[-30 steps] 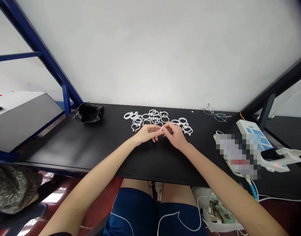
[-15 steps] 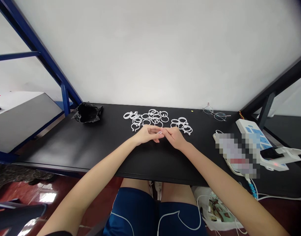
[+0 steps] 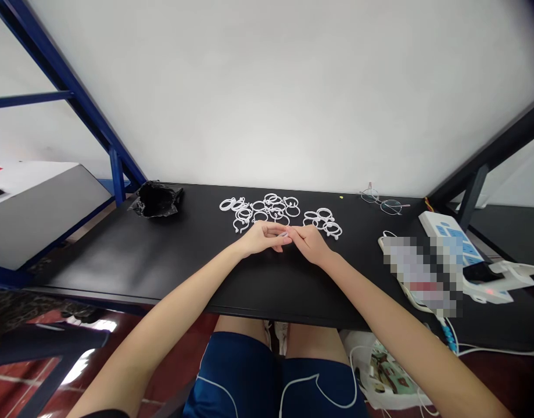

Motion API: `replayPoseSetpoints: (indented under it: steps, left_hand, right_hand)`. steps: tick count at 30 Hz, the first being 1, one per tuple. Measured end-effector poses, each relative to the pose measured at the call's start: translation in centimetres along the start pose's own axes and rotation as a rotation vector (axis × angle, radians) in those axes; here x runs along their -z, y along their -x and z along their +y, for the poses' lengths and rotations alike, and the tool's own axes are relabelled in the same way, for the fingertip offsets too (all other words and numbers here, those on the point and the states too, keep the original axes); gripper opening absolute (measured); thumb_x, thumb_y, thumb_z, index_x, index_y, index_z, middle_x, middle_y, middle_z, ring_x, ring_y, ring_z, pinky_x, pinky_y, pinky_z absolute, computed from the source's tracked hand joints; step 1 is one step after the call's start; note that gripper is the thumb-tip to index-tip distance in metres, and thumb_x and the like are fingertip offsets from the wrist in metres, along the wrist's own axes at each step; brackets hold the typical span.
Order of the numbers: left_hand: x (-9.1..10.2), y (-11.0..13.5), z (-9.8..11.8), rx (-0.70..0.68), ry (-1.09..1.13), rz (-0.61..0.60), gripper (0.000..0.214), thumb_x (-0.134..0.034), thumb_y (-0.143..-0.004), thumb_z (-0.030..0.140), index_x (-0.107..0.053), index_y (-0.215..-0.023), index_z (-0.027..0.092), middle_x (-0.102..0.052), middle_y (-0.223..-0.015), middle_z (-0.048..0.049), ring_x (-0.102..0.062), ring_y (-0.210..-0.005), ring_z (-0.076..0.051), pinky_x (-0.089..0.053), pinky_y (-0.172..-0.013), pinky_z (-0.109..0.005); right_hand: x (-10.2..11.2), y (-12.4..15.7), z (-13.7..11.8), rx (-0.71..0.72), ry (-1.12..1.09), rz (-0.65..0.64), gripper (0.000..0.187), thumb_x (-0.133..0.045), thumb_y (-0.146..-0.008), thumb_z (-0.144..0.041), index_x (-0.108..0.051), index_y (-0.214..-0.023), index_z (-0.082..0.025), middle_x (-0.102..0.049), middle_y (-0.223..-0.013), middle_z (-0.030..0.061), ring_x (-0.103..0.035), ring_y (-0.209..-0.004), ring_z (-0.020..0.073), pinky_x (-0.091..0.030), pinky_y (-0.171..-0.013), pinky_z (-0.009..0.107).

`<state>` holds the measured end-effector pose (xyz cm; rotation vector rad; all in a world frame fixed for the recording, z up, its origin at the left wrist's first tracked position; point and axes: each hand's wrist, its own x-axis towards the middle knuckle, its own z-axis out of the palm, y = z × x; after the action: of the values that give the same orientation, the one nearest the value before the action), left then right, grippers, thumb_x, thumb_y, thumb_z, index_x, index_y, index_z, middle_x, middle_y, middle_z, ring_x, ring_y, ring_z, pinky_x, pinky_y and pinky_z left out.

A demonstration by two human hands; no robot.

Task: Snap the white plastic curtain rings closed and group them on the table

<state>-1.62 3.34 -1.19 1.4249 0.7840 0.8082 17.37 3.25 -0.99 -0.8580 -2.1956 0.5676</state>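
My left hand [image 3: 261, 237] and my right hand [image 3: 310, 242] meet fingertip to fingertip on the black table [image 3: 162, 261]. Both are pinched on one small white ring [image 3: 285, 234], mostly hidden between the fingers. Just beyond my hands lies a spread of several white plastic rings [image 3: 271, 210], with a smaller cluster of rings [image 3: 323, 220] to the right of it.
A crumpled black bag [image 3: 157, 199] sits at the table's far left. A pair of glasses [image 3: 383, 202] lies at the far right near the wall. White devices and cables [image 3: 467, 261] crowd the right end. A blue metal frame [image 3: 75, 98] rises on the left.
My right hand's fingers have lowered and closed against my left fingertips. A dark patterned shape at the lower left has gone out of view.
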Motion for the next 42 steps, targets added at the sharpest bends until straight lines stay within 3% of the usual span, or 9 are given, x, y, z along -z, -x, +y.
replayPoseSetpoints:
  steps: [6,11,14,17,20,26,33,42]
  left_hand:
    - [-0.2,-0.2,0.0,-0.019,-0.046,-0.006,0.044,-0.075,-0.073,0.041,-0.066,-0.106,0.013,-0.067,-0.08,-0.0047,-0.063,-0.07,-0.011,-0.056,-0.063,-0.024]
    - [0.5,-0.6,-0.3,-0.089,-0.17,0.115,0.049,-0.071,-0.076,0.043,-0.062,-0.113,0.013,-0.066,-0.097,-0.0081,-0.06,-0.067,-0.01,-0.052,-0.054,-0.021]
    - [0.9,-0.6,-0.7,-0.155,-0.401,0.282,0.039,-0.051,-0.09,0.045,-0.062,-0.112,0.015,-0.066,-0.096,-0.0076,-0.059,-0.067,-0.011,-0.05,-0.058,-0.024]
    - [1.2,-0.4,-1.0,-0.276,-0.772,0.38,0.032,-0.043,-0.094,0.035,-0.064,-0.109,0.016,-0.065,-0.091,-0.0055,-0.057,-0.07,-0.012,-0.049,-0.071,-0.029]
    - [1.2,0.0,-1.0,-0.282,-0.977,0.316,0.028,-0.048,-0.091,0.031,-0.064,-0.111,0.019,-0.063,-0.091,-0.004,-0.056,-0.068,-0.012,-0.048,-0.07,-0.028]
    - [0.8,0.4,-0.6,-0.257,-1.088,0.171,0.034,-0.048,-0.091,0.034,-0.059,-0.123,0.025,-0.055,-0.124,-0.0056,-0.06,-0.078,-0.014,-0.049,-0.068,-0.027]
    - [0.5,0.3,-0.7,-0.216,-1.161,0.179,0.04,-0.046,-0.092,0.036,-0.054,-0.13,0.025,-0.056,-0.117,-0.0065,-0.061,-0.087,-0.017,-0.05,-0.069,-0.028]
    - [0.4,-0.2,-1.1,-0.213,-1.236,0.17,0.041,-0.041,-0.095,0.038,-0.05,-0.134,0.027,-0.055,-0.11,-0.0065,-0.061,-0.088,-0.018,-0.05,-0.07,-0.026]
  right_hand:
    - [0.0,0.0,0.4,-0.005,0.01,0.035,0.046,-0.034,-0.098,-0.04,-0.048,-0.059,-0.019,-0.045,-0.052,-0.0026,-0.039,-0.047,0.0104,-0.031,-0.051,0.026]
    - [0.9,-0.2,0.6,-0.069,0.082,0.184,0.044,-0.037,-0.096,-0.039,-0.033,-0.055,-0.021,-0.033,-0.049,-0.0038,-0.032,-0.046,0.0103,-0.028,-0.05,0.027]
    - [1.6,-0.2,1.1,-0.146,0.125,0.241,0.042,-0.044,-0.091,-0.036,-0.028,-0.055,-0.021,-0.032,-0.048,-0.0041,-0.031,-0.046,0.0104,-0.028,-0.05,0.028]
    - [2.2,-0.2,1.7,-0.231,0.203,0.199,0.038,-0.053,-0.083,-0.032,-0.03,-0.055,-0.021,-0.037,-0.048,-0.0044,-0.034,-0.046,0.0104,-0.029,-0.051,0.027]
    - [2.6,-0.2,2.1,-0.297,0.275,0.172,0.035,-0.055,-0.079,-0.03,-0.032,-0.054,-0.021,-0.04,-0.048,-0.0041,-0.037,-0.046,0.0108,-0.03,-0.051,0.027]
    - [3.1,-0.2,2.3,-0.383,0.328,0.198,0.033,-0.056,-0.077,-0.03,-0.035,-0.054,-0.021,-0.046,-0.049,-0.0028,-0.042,-0.047,0.0121,-0.03,-0.049,0.027]
    - [2.8,-0.2,3.0,-0.44,0.337,0.196,0.029,-0.057,-0.077,-0.029,-0.04,-0.055,-0.021,-0.052,-0.052,-0.0017,-0.045,-0.049,0.0132,-0.031,-0.051,0.027]
    - [2.1,-0.2,3.0,-0.381,0.292,0.231,0.032,-0.055,-0.081,-0.031,-0.037,-0.057,-0.022,-0.046,-0.049,-0.0035,-0.043,-0.048,0.0125,-0.032,-0.052,0.027]
